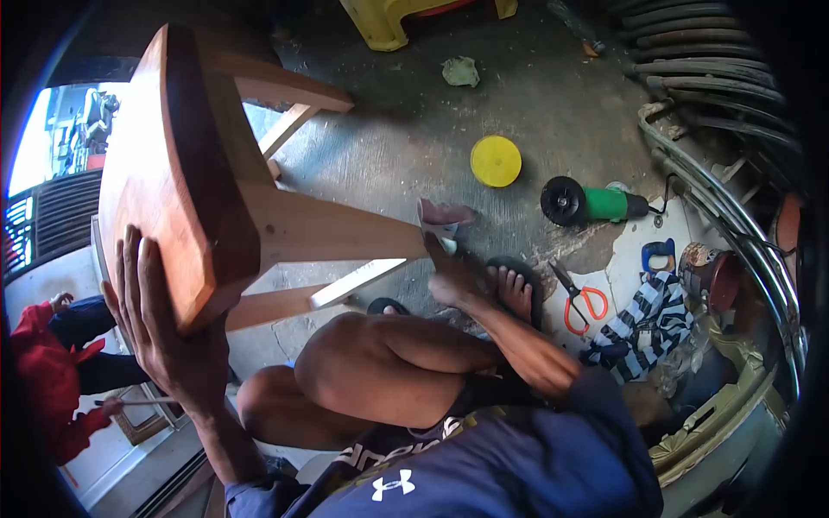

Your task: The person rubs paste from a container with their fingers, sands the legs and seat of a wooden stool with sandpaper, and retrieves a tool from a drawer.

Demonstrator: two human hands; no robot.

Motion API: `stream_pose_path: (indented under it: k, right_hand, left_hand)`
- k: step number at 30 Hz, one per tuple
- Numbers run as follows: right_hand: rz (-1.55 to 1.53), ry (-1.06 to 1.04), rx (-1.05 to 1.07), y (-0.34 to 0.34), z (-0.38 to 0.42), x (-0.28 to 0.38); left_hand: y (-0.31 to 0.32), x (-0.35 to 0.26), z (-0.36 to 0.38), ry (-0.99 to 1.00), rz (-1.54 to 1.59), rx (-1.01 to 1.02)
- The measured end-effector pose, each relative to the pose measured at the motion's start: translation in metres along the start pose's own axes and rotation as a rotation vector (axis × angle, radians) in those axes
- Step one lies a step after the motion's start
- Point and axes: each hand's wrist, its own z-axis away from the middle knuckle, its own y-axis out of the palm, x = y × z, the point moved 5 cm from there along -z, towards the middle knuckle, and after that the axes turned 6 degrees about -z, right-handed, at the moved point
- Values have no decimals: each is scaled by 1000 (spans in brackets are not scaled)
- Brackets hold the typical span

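Observation:
A wooden stool lies tipped over on the left, its reddish-brown seat standing on edge and its pale legs pointing right. My left hand grips the seat's lower corner, fingers laid along the top face; the thumb is hidden. At the end of the nearest leg is my right hand, closed with the index finger stretched along the wood. A curled, pinkish-brown piece of sandpaper sticks out around that leg end, partly covered by the leg and fingers.
On the floor are a yellow disc, a green angle grinder, orange-handled scissors and a striped cloth. Curved metal tubing stacks up at right. A yellow plastic stool stands behind. Someone in red is at left.

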Motion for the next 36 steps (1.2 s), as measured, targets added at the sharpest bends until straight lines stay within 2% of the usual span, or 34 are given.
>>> stream_pose_path:
  k: [1, 3, 5, 7, 9, 11, 12, 14, 15, 16, 17, 18, 20, 22, 23, 25, 27, 29, 30, 32, 34, 36]
  right_hand:
    - [-70, -378, -239, -2, 13, 28]
    - [-143, -753, -453, -7, 22, 33]
    - [-263, -280, -106, 12, 4, -11]
    - [6, 175, 129, -17, 4, 16]
    - [-41, -658, -365, 5, 11, 15]
    - [-347, -428, -126, -2, 29, 35]
    - [-312, -361, -107, 20, 20, -5]
    - [13, -227, -110, 31, -37, -74]
    - [4, -230, -125, 16, -24, -47]
    - [-39, -352, -138, -14, 3, 10]
    - [-129, -548, -183, -18, 19, 36]
    - [-217, -581, -158, -14, 31, 43]
    - [-205, -465, -131, 11, 13, 1]
    - [4, -545, -298, 18, -19, -32]
    - [5, -475, -259, 21, -12, -25]
    - [-164, -611, -201, -4, 20, 37]
    - [-262, -501, -144, 6, 12, 19]
    - [-214, -514, -216, 6, -21, -10]
    - [-109, -306, -105, 6, -25, -11]
    - [-44, -665, -346, 5, 1, 17]
    - [-233, -578, -194, 9, 12, 15]
    - [-178, -270, -56, 4, -2, -1]
  left_hand:
    - [-1, 0, 0, -11, -4, 9]
    - [0, -2, 0, -15, 2, -3]
    - [-1, -2, 1, -8, 68, -27]
    - [-2, -2, -1, -2, 36, 6]
    - [4, -4, -3, -1, 20, 6]
    - [-2, -2, -1, -38, 53, 11]
    - [-3, -3, 0, -23, 90, -3]
    - [-1, -1, -1, -11, 68, -10]
    - [-2, -2, -2, -5, 55, 18]
    - [-2, -3, -3, -14, 60, 6]
    - [2, -5, -4, -6, 52, 25]
    - [2, -5, -3, -23, 95, 12]
    - [-3, -2, 1, -49, 126, 1]
    - [-3, -2, -3, -20, 78, -30]
    - [-4, -4, -3, -14, 64, -20]
    - [0, -4, -2, -42, 101, -54]
    - [-2, -6, -1, -81, 113, -6]
    - [-3, -2, 0, -20, 79, -21]
    - [-3, -4, -2, -24, 98, -10]
    - [0, -4, -4, -40, 97, -21]
    - [-2, -5, 1, -64, 114, 20]
    - [-4, -3, 2, -56, 96, 6]
